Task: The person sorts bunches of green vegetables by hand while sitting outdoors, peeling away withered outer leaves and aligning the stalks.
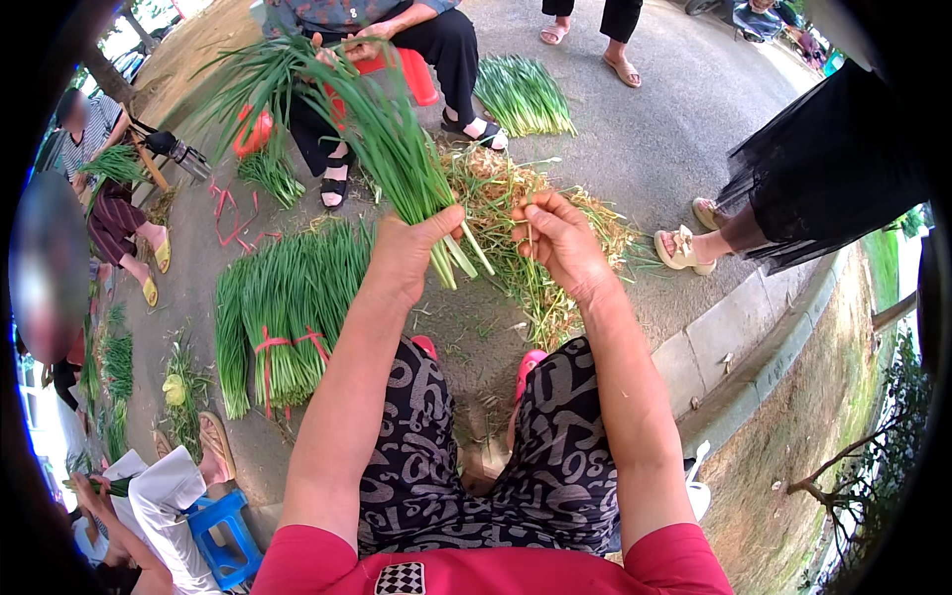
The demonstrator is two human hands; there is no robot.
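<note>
My left hand [420,249] grips a loose bunch of garlic chives [401,163]. Its pale cut stems poke out below my thumb, and the long green leaves fan up and to the left. To the right and apart from the bunch, my right hand [558,242] pinches a thin strand [529,199] between thumb and fingers. Beneath both hands spreads a heap of yellowed leaf trimmings [547,297] on the pavement. By my left forearm lies a large pile of chives [297,297], part of it bound with red ties [274,343].
A person seated opposite on a red stool [420,78] handles greens, with a chive bundle [524,97] nearby. Someone in a black skirt [825,163] stands right, near the stone curb [773,364]. A blue stool [223,532], red ribbon [234,219] and other workers are left.
</note>
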